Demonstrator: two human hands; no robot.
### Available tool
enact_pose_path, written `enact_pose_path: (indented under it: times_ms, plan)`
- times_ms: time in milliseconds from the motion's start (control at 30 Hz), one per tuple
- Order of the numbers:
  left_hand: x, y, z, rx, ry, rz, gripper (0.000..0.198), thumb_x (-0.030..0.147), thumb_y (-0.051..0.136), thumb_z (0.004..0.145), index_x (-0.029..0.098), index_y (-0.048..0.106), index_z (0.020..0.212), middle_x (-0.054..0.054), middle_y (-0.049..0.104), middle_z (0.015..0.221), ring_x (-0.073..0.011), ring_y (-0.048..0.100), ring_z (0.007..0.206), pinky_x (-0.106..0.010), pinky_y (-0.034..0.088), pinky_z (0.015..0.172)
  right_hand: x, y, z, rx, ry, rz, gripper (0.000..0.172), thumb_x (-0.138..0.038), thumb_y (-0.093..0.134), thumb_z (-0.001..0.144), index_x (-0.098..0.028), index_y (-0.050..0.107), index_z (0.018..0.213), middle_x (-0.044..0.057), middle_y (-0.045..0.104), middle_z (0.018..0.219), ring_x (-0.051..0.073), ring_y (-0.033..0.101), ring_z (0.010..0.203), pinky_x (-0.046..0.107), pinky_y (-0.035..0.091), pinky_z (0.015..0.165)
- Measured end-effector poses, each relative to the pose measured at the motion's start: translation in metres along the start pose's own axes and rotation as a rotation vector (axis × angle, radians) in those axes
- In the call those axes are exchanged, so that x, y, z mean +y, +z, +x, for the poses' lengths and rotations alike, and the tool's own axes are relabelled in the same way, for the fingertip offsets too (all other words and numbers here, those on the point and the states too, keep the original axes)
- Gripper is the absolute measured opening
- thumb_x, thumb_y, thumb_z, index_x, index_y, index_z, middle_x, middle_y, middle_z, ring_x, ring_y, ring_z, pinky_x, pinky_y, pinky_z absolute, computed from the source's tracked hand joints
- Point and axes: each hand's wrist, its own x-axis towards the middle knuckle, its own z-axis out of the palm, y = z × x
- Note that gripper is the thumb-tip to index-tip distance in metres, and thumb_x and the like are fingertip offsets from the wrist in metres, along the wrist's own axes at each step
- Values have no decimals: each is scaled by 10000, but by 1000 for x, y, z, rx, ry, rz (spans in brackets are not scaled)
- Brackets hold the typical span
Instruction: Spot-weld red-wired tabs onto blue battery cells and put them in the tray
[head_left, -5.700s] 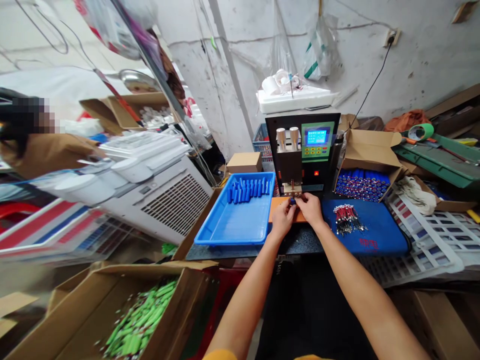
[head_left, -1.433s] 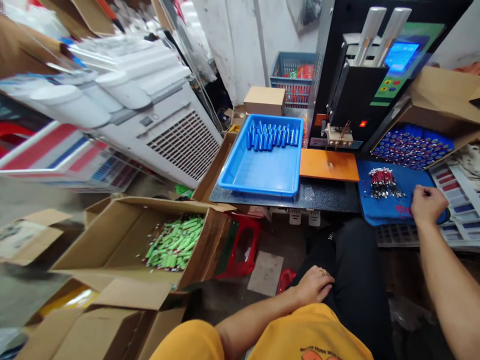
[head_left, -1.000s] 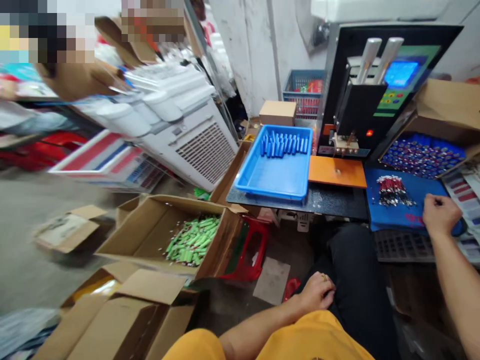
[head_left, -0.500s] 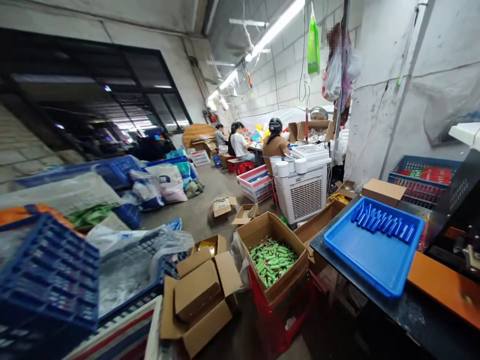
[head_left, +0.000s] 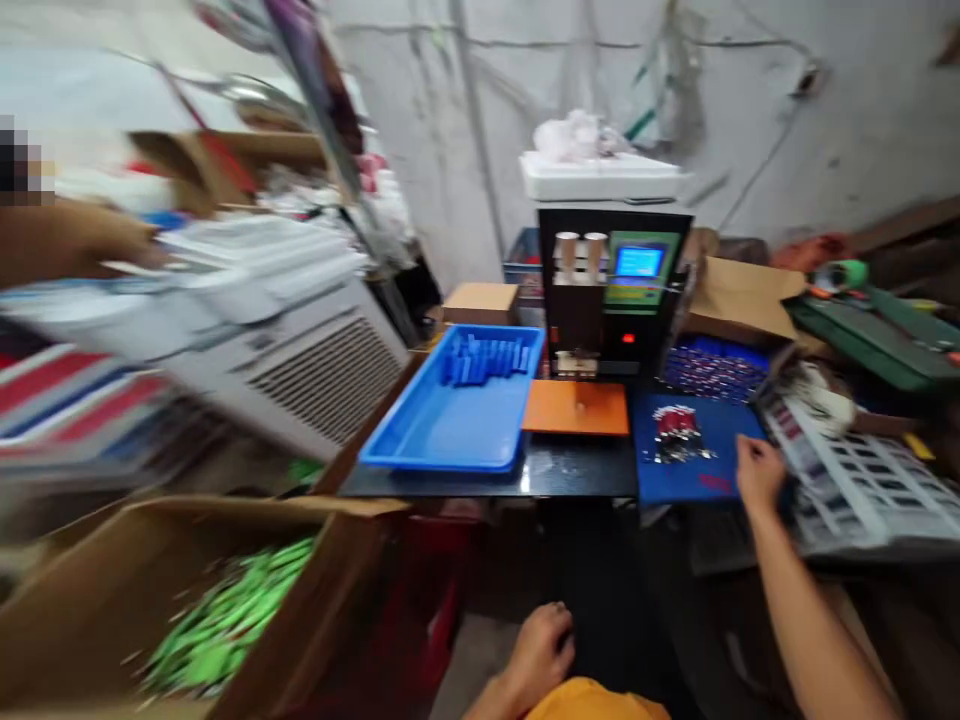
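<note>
The picture is smeared by motion. My right hand (head_left: pixel 759 472) rests with curled fingers on the near right edge of a blue mat (head_left: pixel 694 470), beside a small heap of red-wired parts (head_left: pixel 677 436). My left hand (head_left: pixel 541 652) lies low on my lap with the fingers curled; nothing shows in it. Ahead stands a black spot-welding machine (head_left: pixel 611 290) with a lit screen, and an orange plate (head_left: pixel 576 408) lies in front of it. A blue tray (head_left: pixel 457 415) left of the plate holds a row of blue cells (head_left: pixel 484 360).
A cardboard box with blue cells (head_left: pixel 712 365) stands right of the machine, white slotted trays (head_left: pixel 847 470) further right. A white air cooler (head_left: pixel 300 350) is at left. An open carton of green cells (head_left: pixel 217 625) sits on the floor at lower left.
The camera swung from the room at left back to the bench. Both hands are in view again, the right at the blue mat and the left on my lap, as a second ago.
</note>
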Motion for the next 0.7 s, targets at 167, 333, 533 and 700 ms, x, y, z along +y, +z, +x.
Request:
enact_pose_path:
  times_ms: [167,333,533,700]
  plan:
    - [16,-52,24,-271,143,31,176,236,522,849,183,636,726,-45,630,766,-169,596,745,-263,455,685,18,-11,6,-85,-49,250,411,-536,498,807,-168,682,799,119,729,823,243,653,769,337,510,762]
    - [60,-105,63,18,340,-169,240,258,459,951,210,688,1007,-52,654,836,-149,619,787,-249,497,713,-18,-17,5,-266,-176,286,378,-496,495,820,-173,690,852,100,728,878,232,645,799,323,492,767]
    - [79,-102,84,129,390,-238,230,260,478,956,195,696,987,-55,668,843,-144,632,791,-249,522,726,-86,-5,-22,-603,-317,53,240,-348,526,833,-210,707,757,54,736,785,233,676,776,294,470,729]
    - [71,-79,54,59,380,-186,237,262,463,962,210,693,976,-45,658,813,-145,624,770,-238,504,691,-123,17,-40,-691,-349,-365,251,-318,548,853,-155,736,819,157,738,856,290,697,888,331,479,783]
